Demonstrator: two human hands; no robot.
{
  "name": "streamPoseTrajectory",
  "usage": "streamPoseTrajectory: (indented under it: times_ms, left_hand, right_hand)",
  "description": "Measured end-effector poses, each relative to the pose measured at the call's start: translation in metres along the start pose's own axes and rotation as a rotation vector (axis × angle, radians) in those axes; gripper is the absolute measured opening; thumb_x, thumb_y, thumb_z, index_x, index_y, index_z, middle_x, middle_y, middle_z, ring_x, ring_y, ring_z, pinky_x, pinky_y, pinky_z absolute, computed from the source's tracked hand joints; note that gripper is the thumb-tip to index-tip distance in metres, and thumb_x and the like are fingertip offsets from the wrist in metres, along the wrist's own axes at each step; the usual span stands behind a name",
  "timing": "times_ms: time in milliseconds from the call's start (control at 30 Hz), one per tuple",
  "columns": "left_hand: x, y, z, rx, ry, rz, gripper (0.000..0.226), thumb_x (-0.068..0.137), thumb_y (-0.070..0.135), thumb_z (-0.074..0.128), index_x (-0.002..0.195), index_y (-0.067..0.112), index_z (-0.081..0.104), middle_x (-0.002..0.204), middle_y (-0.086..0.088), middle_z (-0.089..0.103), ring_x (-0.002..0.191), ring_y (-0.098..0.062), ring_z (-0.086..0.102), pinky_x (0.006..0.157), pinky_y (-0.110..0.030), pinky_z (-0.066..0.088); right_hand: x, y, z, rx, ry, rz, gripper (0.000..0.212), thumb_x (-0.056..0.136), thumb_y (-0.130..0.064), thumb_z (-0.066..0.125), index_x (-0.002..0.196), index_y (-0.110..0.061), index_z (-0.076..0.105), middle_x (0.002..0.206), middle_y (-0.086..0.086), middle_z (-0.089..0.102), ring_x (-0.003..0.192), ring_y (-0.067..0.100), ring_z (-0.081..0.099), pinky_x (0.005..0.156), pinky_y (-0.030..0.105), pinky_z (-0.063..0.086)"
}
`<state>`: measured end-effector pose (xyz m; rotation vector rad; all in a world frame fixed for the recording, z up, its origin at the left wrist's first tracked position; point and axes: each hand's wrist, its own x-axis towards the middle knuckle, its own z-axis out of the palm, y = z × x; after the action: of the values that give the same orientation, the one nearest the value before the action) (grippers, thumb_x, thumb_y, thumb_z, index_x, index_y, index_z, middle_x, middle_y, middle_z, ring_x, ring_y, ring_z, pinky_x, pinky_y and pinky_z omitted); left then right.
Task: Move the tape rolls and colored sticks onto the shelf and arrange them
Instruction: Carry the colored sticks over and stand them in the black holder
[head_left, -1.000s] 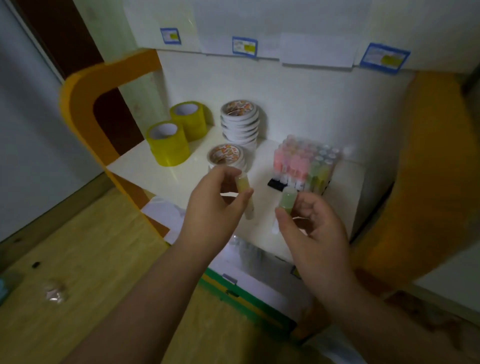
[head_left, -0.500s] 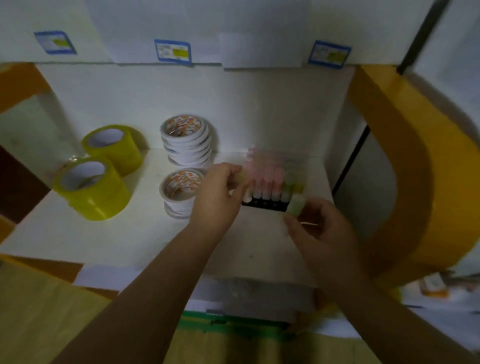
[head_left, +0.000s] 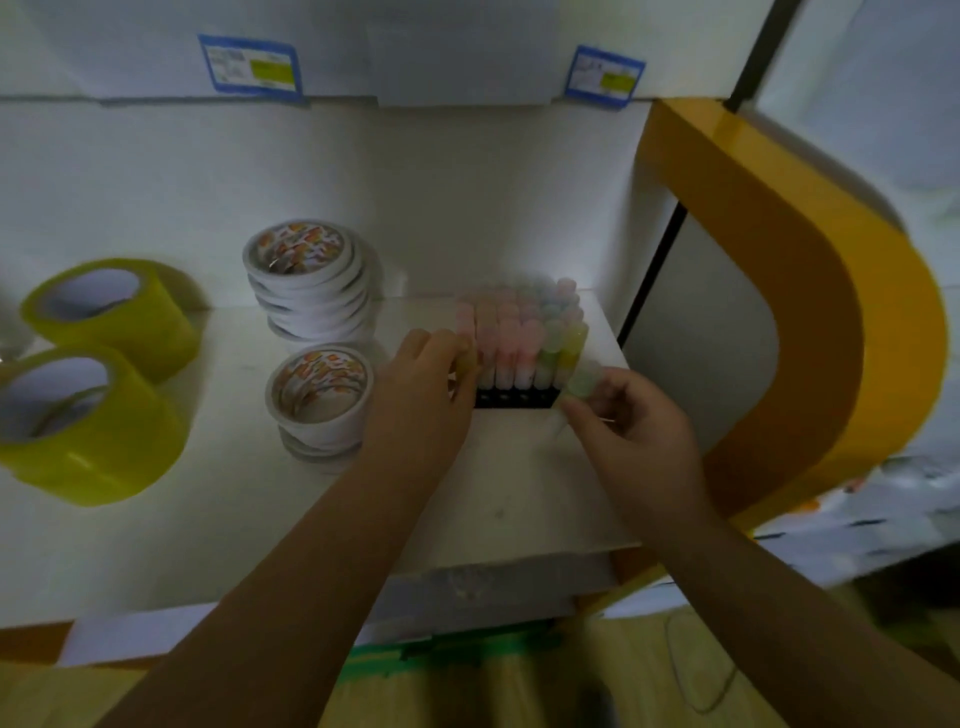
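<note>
The white shelf (head_left: 218, 519) is holding all the things. Two big yellow tape rolls (head_left: 98, 384) are sitting at the left, one behind the other. Next to them, a tall stack of white tape rolls (head_left: 306, 280) is standing near the back wall, and a short stack of white tape rolls (head_left: 319, 397) is sitting just in front of it.

A bunch of colored sticks (head_left: 522, 332) is standing upright at the right end of the shelf, packed close together. They are pink, blue, green and yellow, with dark bottoms.

The left hand (head_left: 418, 400) is reaching in between the short white stack and the bunch. Its fingers are curling around a yellowish stick (head_left: 466, 358) right at the left side of the bunch. The short white stack is sitting just beside this hand, very close to it.

The right hand (head_left: 631, 436) is pinching a pale green stick (head_left: 584, 382) at the right front corner of the bunch.

A thick orange frame (head_left: 810, 291) is curving around the right side of the shelf, near the right hand. Two blue price tags (head_left: 252, 65) are sticking on the edge above.
</note>
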<state>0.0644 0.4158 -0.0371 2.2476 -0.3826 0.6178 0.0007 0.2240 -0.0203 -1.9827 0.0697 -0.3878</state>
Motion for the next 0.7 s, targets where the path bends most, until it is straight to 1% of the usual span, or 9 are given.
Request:
streamPoseTrajectory:
  times_ms: [67, 133, 233, 300, 400, 433, 500, 567, 700]
  left_hand:
    - [0.000, -0.001, 0.001, -0.014, -0.003, -0.008, 0.011, 0.091, 0.012, 0.065, 0.086, 0.016, 0.056, 0.091, -0.002, 0.051, 0.079, -0.018, 0.053, 0.070, -0.042, 0.052]
    - [-0.001, -0.002, 0.002, -0.030, -0.007, -0.021, 0.011, 0.092, 0.013, 0.065, 0.087, 0.015, 0.055, 0.091, -0.003, 0.050, 0.080, -0.019, 0.052, 0.071, -0.042, 0.052]
    - [-0.001, -0.004, 0.003, -0.065, -0.010, -0.017, 0.011, 0.092, 0.012, 0.065, 0.091, 0.013, 0.055, 0.094, -0.003, 0.050, 0.082, -0.021, 0.055, 0.070, -0.042, 0.053]
    - [-0.001, -0.006, 0.002, -0.074, -0.021, -0.021, 0.012, 0.091, 0.011, 0.066, 0.092, 0.014, 0.055, 0.094, -0.001, 0.049, 0.083, -0.020, 0.054, 0.071, -0.043, 0.052]
    - [0.000, -0.006, 0.000, -0.087, -0.041, -0.028, 0.014, 0.090, 0.012, 0.066, 0.091, 0.018, 0.054, 0.094, 0.002, 0.047, 0.084, -0.018, 0.052, 0.073, -0.043, 0.050]
    - [0.000, -0.006, -0.001, -0.092, -0.046, -0.028, 0.015, 0.090, 0.012, 0.066, 0.091, 0.019, 0.053, 0.094, 0.003, 0.046, 0.085, -0.018, 0.051, 0.073, -0.043, 0.050]
    - [0.000, -0.006, -0.002, -0.105, -0.051, -0.029, 0.017, 0.090, 0.012, 0.066, 0.092, 0.022, 0.052, 0.093, 0.005, 0.046, 0.085, -0.017, 0.051, 0.073, -0.043, 0.050]
    - [0.000, -0.006, -0.003, -0.115, -0.059, -0.032, 0.012, 0.091, 0.012, 0.064, 0.095, 0.020, 0.055, 0.094, 0.004, 0.047, 0.086, -0.019, 0.052, 0.074, -0.043, 0.050]
    - [-0.001, -0.007, -0.003, -0.088, -0.048, -0.002, 0.005, 0.095, 0.012, 0.060, 0.098, 0.014, 0.058, 0.094, -0.001, 0.050, 0.084, -0.022, 0.053, 0.073, -0.042, 0.047]
  right_hand:
    - [0.007, -0.003, 0.007, -0.017, -0.013, -0.031, 0.019, 0.090, -0.018, 0.073, 0.081, -0.030, 0.060, 0.072, -0.017, 0.060, 0.075, -0.001, 0.061, 0.066, 0.007, 0.044]
    - [0.015, -0.005, 0.017, -0.044, -0.040, -0.045, 0.007, 0.090, -0.019, 0.072, 0.093, -0.024, 0.068, 0.079, -0.017, 0.064, 0.080, -0.004, 0.062, 0.071, 0.006, 0.046]
    - [0.024, -0.008, 0.034, -0.085, -0.068, -0.038, 0.019, 0.090, -0.026, 0.072, 0.109, -0.025, 0.071, 0.093, -0.017, 0.070, 0.087, -0.005, 0.065, 0.078, 0.009, 0.050]
    - [0.027, -0.008, 0.044, -0.123, -0.078, -0.056, 0.020, 0.090, -0.028, 0.072, 0.110, -0.028, 0.071, 0.096, -0.017, 0.071, 0.088, -0.005, 0.065, 0.078, 0.007, 0.050]
    - [0.030, -0.008, 0.055, -0.175, -0.081, -0.092, 0.022, 0.091, -0.027, 0.071, 0.113, -0.026, 0.072, 0.098, -0.013, 0.073, 0.088, -0.004, 0.065, 0.077, 0.004, 0.048]
    - [0.031, -0.008, 0.057, -0.207, -0.085, -0.110, 0.021, 0.092, -0.027, 0.070, 0.113, -0.025, 0.072, 0.099, -0.011, 0.073, 0.088, -0.002, 0.066, 0.079, 0.008, 0.050]
    - [0.034, -0.007, 0.061, -0.284, -0.095, -0.150, 0.018, 0.092, -0.026, 0.069, 0.110, -0.023, 0.072, 0.098, -0.007, 0.073, 0.087, 0.005, 0.066, 0.081, 0.022, 0.056]
    - [0.036, -0.007, 0.063, -0.332, -0.107, -0.165, 0.015, 0.093, -0.026, 0.068, 0.106, -0.020, 0.071, 0.095, -0.004, 0.072, 0.085, 0.011, 0.066, 0.079, 0.031, 0.058]
    - [0.035, -0.002, 0.071, -0.374, -0.076, -0.153, 0.011, 0.093, -0.026, 0.066, 0.100, -0.017, 0.066, 0.091, 0.000, 0.069, 0.082, 0.016, 0.065, 0.075, 0.038, 0.057]
